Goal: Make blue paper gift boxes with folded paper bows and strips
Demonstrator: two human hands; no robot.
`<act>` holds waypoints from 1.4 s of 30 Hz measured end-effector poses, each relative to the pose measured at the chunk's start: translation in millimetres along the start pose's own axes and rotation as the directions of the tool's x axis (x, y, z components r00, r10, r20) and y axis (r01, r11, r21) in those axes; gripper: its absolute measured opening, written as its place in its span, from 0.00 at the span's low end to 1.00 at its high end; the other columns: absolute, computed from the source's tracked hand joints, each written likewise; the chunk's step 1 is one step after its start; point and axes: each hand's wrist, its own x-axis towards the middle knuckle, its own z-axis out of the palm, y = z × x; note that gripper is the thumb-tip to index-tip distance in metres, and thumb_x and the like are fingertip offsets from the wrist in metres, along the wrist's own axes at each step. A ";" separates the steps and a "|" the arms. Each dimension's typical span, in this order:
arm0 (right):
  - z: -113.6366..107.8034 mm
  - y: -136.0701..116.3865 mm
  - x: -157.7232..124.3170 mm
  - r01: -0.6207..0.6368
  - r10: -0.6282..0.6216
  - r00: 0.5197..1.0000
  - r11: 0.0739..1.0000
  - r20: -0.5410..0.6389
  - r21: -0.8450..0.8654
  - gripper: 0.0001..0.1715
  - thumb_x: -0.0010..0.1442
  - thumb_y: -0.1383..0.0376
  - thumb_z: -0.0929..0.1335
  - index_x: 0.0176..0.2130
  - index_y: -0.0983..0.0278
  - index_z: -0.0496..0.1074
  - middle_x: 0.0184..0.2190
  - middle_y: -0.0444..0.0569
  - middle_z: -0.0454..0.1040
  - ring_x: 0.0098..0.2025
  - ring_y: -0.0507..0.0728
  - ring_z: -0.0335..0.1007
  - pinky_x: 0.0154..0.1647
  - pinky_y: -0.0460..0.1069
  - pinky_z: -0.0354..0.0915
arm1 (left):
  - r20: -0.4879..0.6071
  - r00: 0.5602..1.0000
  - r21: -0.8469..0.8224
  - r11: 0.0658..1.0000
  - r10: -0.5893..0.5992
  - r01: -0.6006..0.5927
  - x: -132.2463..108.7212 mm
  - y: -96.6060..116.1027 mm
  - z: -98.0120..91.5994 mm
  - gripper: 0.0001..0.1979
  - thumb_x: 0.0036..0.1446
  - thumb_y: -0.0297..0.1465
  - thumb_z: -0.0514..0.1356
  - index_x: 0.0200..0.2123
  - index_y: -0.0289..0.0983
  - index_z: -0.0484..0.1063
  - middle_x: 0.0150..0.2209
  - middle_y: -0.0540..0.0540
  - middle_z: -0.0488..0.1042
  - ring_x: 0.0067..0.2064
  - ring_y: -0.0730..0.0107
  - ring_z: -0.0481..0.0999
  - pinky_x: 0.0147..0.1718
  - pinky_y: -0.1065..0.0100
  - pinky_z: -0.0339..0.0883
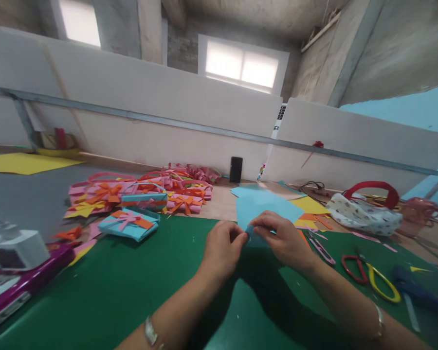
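Near the middle of the view, my left hand [224, 245] and my right hand [282, 240] meet above a green cutting mat [138, 277]. Both are closed in a pinch on a small folded piece of blue paper [249, 230], mostly covered by the fingertips. Just behind them lie light blue paper sheets [266, 204]. To the right of my right hand are a pink utility knife [321, 249] and scissors [381, 286] with one red and one yellow handle loop. A folded blue paper bag [129, 224] with a pink bow sits to the left.
Pink paper bags [184, 201] with orange bows are heaped at the back left. A black phone [236, 169] stands against the wall. Left is a purple power strip [32, 277]; right are a dark blue glue gun [419, 291], a patterned bag [363, 216] and a pink cup [419, 216].
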 end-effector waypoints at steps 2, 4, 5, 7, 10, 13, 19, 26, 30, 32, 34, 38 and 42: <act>-1.5 -0.7 0.3 0.018 -0.019 1.000 1.000 -0.024 -0.017 0.08 0.58 0.69 0.63 0.32 0.63 0.72 0.30 0.47 0.71 0.35 0.54 0.66 0.36 0.48 0.61 | 0.001 1.000 -0.005 1.000 0.024 -0.024 0.1 1.1 -0.1 0.05 0.45 0.30 0.58 0.20 0.36 0.70 0.22 0.51 0.69 0.29 0.71 0.66 0.29 0.71 0.58; -3.7 -1.3 0.6 0.012 -0.014 0.999 1.000 -0.046 -0.029 0.08 0.58 0.70 0.63 0.34 0.63 0.72 0.31 0.47 0.71 0.36 0.54 0.66 0.37 0.49 0.61 | 0.046 0.999 -0.037 0.999 0.022 -0.021 0.3 2.0 -0.6 0.07 0.48 0.32 0.56 0.24 0.36 0.72 0.23 0.50 0.70 0.27 0.71 0.67 0.27 0.72 0.59; -4.8 -1.6 0.7 0.007 -0.008 0.999 0.999 -0.051 -0.031 0.08 0.58 0.70 0.63 0.34 0.63 0.72 0.31 0.47 0.71 0.36 0.55 0.66 0.37 0.49 0.62 | 0.070 0.997 -0.052 0.999 0.018 -0.014 0.6 2.1 -1.0 0.09 0.49 0.32 0.55 0.25 0.35 0.73 0.23 0.50 0.71 0.26 0.71 0.67 0.26 0.72 0.60; -6.0 -1.9 1.0 0.002 -0.003 0.999 1.000 -0.049 -0.027 0.09 0.58 0.70 0.63 0.34 0.63 0.72 0.31 0.47 0.71 0.35 0.54 0.66 0.36 0.49 0.62 | 0.101 0.995 -0.061 0.998 0.016 -0.009 1.0 1.8 -1.6 0.09 0.49 0.32 0.55 0.28 0.34 0.74 0.24 0.48 0.73 0.26 0.71 0.68 0.25 0.72 0.60; -4.7 -1.2 0.9 -0.004 0.004 0.999 1.000 -0.032 -0.009 0.09 0.58 0.69 0.62 0.36 0.63 0.72 0.31 0.47 0.70 0.34 0.54 0.66 0.34 0.49 0.62 | 0.084 0.996 -0.023 0.999 0.030 -0.028 0.7 0.8 -1.7 0.08 0.49 0.31 0.55 0.27 0.35 0.73 0.25 0.48 0.74 0.29 0.69 0.70 0.29 0.71 0.62; -1.6 0.2 0.2 -0.026 0.027 0.999 0.999 -0.022 0.032 0.11 0.58 0.68 0.63 0.40 0.63 0.71 0.31 0.47 0.71 0.33 0.53 0.66 0.31 0.47 0.63 | 0.047 0.997 0.055 0.997 0.058 -0.060 -0.9 1.1 -0.8 0.06 0.50 0.29 0.55 0.26 0.37 0.71 0.25 0.49 0.73 0.31 0.68 0.71 0.32 0.69 0.61; -3.8 -1.8 -1.4 -0.045 0.044 0.999 0.995 0.014 0.087 0.23 0.54 0.65 0.67 0.50 0.61 0.66 0.40 0.48 0.72 0.41 0.55 0.67 0.43 0.51 0.63 | -0.028 0.995 0.153 0.984 0.097 -0.091 -2.1 0.7 -0.9 0.06 0.52 0.27 0.53 0.26 0.38 0.69 0.27 0.49 0.73 0.33 0.67 0.70 0.34 0.68 0.58; -6.5 -4.8 -0.3 -0.078 0.077 0.995 0.997 0.068 0.013 0.36 0.52 0.71 0.64 0.60 0.62 0.57 0.20 0.36 0.55 0.24 0.50 0.55 0.29 0.46 0.59 | -0.036 0.985 0.089 0.983 0.166 -0.162 -4.2 0.5 1.2 0.06 0.52 0.27 0.55 0.32 0.39 0.72 0.32 0.49 0.74 0.35 0.69 0.72 0.35 0.70 0.63; -7.0 -4.1 1.4 -0.105 0.106 0.994 0.994 -0.033 0.029 0.35 0.52 0.69 0.65 0.59 0.64 0.58 0.20 0.36 0.52 0.23 0.49 0.51 0.25 0.45 0.55 | -0.047 0.983 0.053 0.983 0.176 -0.173 -8.4 3.0 4.3 0.13 0.43 0.24 0.62 0.36 0.38 0.69 0.37 0.49 0.72 0.35 0.70 0.72 0.30 0.71 0.66; -6.2 -4.0 1.4 -0.091 0.092 0.996 0.995 -0.020 0.040 0.35 0.53 0.69 0.65 0.60 0.64 0.57 0.20 0.37 0.51 0.23 0.49 0.50 0.25 0.45 0.56 | -0.051 0.982 0.055 0.983 0.179 -0.177 -9.4 2.3 4.9 0.13 0.41 0.22 0.63 0.33 0.38 0.69 0.37 0.48 0.72 0.34 0.70 0.71 0.28 0.72 0.67; -4.1 -3.7 0.5 -0.055 0.053 0.998 0.998 0.037 0.043 0.35 0.54 0.69 0.64 0.61 0.63 0.55 0.20 0.36 0.53 0.23 0.50 0.51 0.26 0.45 0.57 | -0.067 0.980 0.072 0.981 0.187 -0.182 -9.0 0.4 4.7 0.11 0.42 0.20 0.61 0.31 0.38 0.69 0.35 0.49 0.71 0.34 0.71 0.71 0.29 0.72 0.66; 2.3 -1.5 -2.8 0.060 -0.064 0.988 0.998 0.143 0.032 0.39 0.55 0.71 0.64 0.63 0.59 0.50 0.27 0.40 0.64 0.28 0.50 0.58 0.34 0.47 0.61 | -0.105 0.971 0.119 0.972 0.216 -0.204 -6.6 -3.9 3.8 0.11 0.42 0.18 0.59 0.28 0.38 0.68 0.31 0.51 0.70 0.33 0.71 0.69 0.33 0.69 0.65; 6.1 2.6 -4.7 0.129 -0.126 0.980 0.992 0.151 -0.012 0.38 0.54 0.75 0.62 0.62 0.55 0.52 0.35 0.44 0.70 0.35 0.52 0.65 0.40 0.48 0.63 | -0.129 0.964 0.137 0.967 0.233 -0.215 -6.0 -6.4 3.4 0.12 0.41 0.16 0.58 0.28 0.38 0.68 0.30 0.51 0.69 0.33 0.71 0.69 0.34 0.69 0.64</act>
